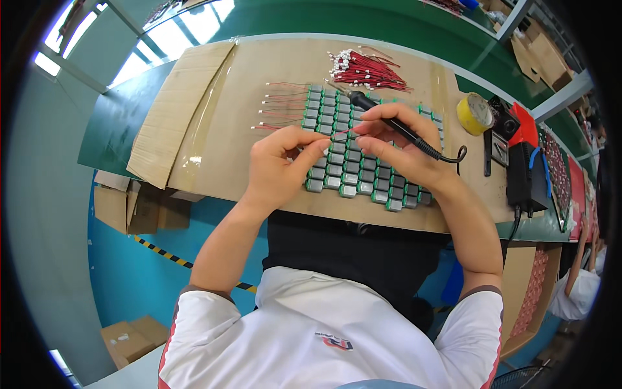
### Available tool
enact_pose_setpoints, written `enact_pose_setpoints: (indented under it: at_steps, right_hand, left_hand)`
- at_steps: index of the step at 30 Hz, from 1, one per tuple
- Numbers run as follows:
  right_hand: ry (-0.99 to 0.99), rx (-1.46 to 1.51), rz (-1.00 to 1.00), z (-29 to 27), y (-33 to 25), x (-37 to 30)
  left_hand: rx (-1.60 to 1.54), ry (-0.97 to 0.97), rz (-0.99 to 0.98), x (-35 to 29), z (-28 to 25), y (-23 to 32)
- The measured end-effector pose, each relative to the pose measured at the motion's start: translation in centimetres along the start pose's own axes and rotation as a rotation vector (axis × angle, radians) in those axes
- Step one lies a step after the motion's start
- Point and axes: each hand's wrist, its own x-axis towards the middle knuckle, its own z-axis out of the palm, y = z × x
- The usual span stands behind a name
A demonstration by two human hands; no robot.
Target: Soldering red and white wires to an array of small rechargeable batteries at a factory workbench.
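My left hand [277,162] is closed, thumb and forefinger pinched on one end of a thin red wire [343,133]. My right hand [414,149] grips a black soldering iron [363,102], its tip pointing up and to the left, while its thumb and forefinger pinch near the wire's other end. Below both hands lie rows of small grey blocks with green edges [350,178], some hidden by the fingers. Along the left side of the rows, several blocks have red and black wires with white connectors [275,113] attached, stretching out leftward.
Brown cardboard [259,65] covers the table. A heap of red wires with white plugs [369,68] lies at the far side. To the right stand a yellow tape roll [475,114] and a black box with a cord [526,175]. Another person's arm [576,266] shows at far right.
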Motion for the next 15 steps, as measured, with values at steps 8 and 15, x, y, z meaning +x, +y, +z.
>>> enact_pose_setpoints:
  at_steps: [8, 15]
  right_hand:
    - [-0.045, -0.185, -0.102, 0.8, 0.1, -0.1]
    - [-0.143, -0.373, -0.33, 1.1, 0.0, -0.2]
  left_hand:
    - [0.098, -0.059, 0.112, -0.1, -0.9, 0.7]
    - [0.174, -0.222, 0.138, 0.0, -0.7, 1.7]
